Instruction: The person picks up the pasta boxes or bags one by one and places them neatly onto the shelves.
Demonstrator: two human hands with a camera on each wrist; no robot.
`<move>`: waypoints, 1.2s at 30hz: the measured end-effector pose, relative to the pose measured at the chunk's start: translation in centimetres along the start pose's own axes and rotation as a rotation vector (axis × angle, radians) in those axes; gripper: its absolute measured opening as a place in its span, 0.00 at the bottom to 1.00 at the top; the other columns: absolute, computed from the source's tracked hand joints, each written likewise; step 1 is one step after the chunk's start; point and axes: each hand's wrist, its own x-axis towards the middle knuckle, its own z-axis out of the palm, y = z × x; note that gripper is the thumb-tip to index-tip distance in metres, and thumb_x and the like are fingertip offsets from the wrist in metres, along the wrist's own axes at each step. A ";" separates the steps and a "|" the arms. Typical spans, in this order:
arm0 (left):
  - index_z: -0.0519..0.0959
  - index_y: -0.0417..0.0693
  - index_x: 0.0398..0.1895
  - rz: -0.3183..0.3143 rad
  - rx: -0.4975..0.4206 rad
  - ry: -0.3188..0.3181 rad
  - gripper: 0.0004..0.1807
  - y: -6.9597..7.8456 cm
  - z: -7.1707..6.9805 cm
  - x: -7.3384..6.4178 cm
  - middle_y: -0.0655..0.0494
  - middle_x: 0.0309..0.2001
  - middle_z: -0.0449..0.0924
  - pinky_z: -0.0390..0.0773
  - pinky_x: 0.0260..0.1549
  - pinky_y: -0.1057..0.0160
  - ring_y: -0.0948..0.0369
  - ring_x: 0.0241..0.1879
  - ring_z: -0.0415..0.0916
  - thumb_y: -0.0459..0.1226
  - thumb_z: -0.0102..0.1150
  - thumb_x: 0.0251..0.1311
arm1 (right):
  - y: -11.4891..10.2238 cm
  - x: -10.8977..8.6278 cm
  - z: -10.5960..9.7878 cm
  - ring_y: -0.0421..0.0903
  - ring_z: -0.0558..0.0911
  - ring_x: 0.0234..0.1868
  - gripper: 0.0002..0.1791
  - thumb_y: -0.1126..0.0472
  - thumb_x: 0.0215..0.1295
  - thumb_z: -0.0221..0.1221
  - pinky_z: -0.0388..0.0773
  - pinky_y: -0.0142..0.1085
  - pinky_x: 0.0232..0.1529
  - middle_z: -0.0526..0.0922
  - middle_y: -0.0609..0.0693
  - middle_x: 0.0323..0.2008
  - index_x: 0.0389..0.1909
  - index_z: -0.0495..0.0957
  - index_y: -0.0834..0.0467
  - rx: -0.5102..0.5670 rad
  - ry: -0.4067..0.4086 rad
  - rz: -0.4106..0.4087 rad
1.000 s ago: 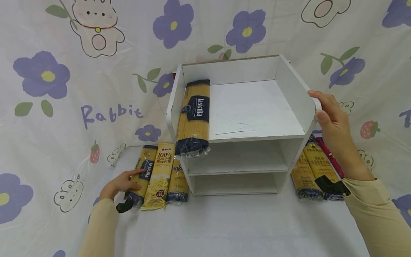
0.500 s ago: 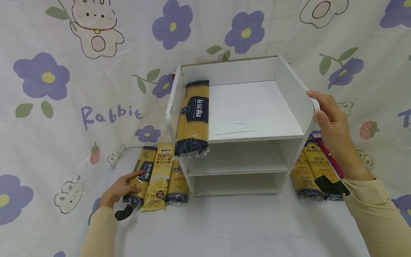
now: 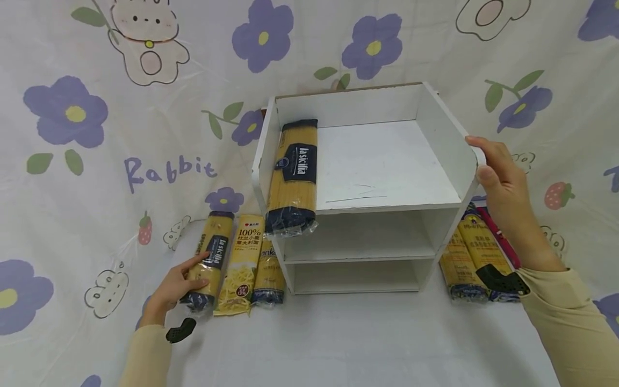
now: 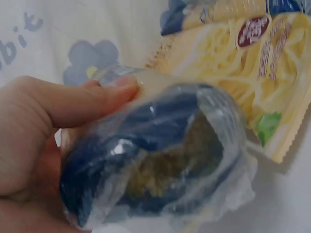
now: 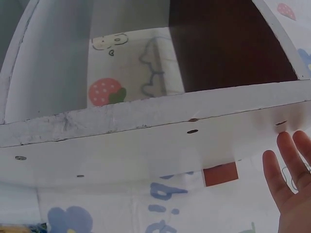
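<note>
My left hand [image 3: 176,282] grips the lower part of a spaghetti pack [image 3: 214,244], thumb on one side and fingers around the other. In the left wrist view, the pack's dark blue end [image 4: 146,160] points at the camera in crinkled clear film. This pack leans at the left of the row, its top near the cloth wall. My right hand [image 3: 505,193] holds the front upper corner of the white shelf unit's right side panel [image 3: 447,126]. Its thumb is on the front edge. In the right wrist view, several straight fingers [image 5: 289,165] touch the panel's outer face.
Another spaghetti pack [image 3: 292,177] lies on the unit's top, along its left side. Beside the left hand are a yellow pasta bag [image 3: 240,263] and a further pack [image 3: 269,274]. More pasta packs [image 3: 464,258] stand right of the unit. Flowered cloth [image 3: 159,118] hangs behind.
The left hand has shifted the spaghetti pack slightly left and upward, away from the yellow bag; a gap now shows between them. The right hand stays on the side panel.
</note>
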 end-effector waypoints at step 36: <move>0.58 0.53 0.77 0.643 -0.334 0.216 0.44 15.5 4.6 -7.8 0.59 0.68 0.68 0.82 0.47 0.71 0.67 0.53 0.78 0.20 0.61 0.59 | 0.4 0.0 0.0 0.40 0.73 0.57 0.23 0.56 0.78 0.47 0.72 0.21 0.54 0.74 0.41 0.59 0.70 0.68 0.56 -0.003 -0.007 -0.025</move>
